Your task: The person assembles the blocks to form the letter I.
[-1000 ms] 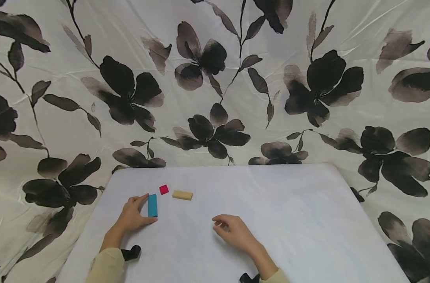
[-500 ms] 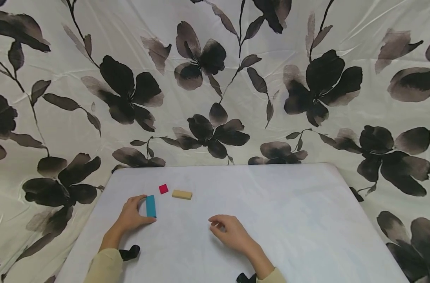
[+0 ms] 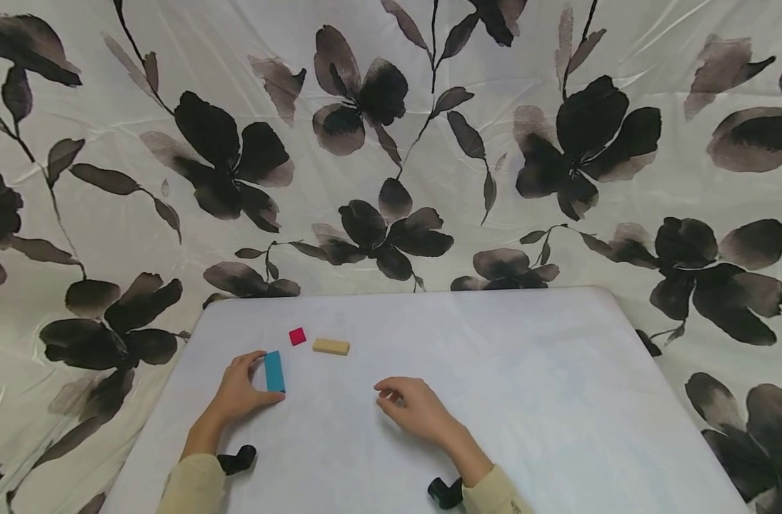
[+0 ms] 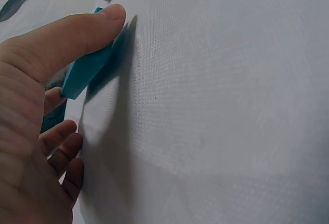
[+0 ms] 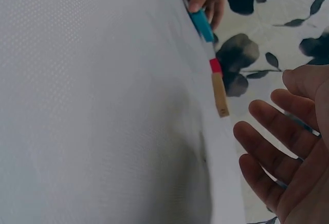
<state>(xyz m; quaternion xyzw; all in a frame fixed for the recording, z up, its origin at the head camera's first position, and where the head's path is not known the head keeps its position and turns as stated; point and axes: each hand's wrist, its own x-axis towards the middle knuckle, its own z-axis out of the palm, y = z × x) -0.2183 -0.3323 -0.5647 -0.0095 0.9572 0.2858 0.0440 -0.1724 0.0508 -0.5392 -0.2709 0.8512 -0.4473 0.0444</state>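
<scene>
My left hand pinches a blue rectangular block lengthwise, thumb at its near end and a fingertip at its far end. In the left wrist view the thumb lies along the blue block, and the other fingers curl loosely below. A small red block and a tan rectangular block lie just beyond, toward the table's back. To the right, my right hand hovers over the white table with relaxed fingers, holding nothing; its spread fingers show in the right wrist view.
The white table has its back edge against a floral cloth. Black wrist devices stick out below each hand, one at the left wrist and one at the right.
The blue block has shifted very slightly left with my left hand. My right hand has drifted a little left and away from me. The head view has tilted slightly.
</scene>
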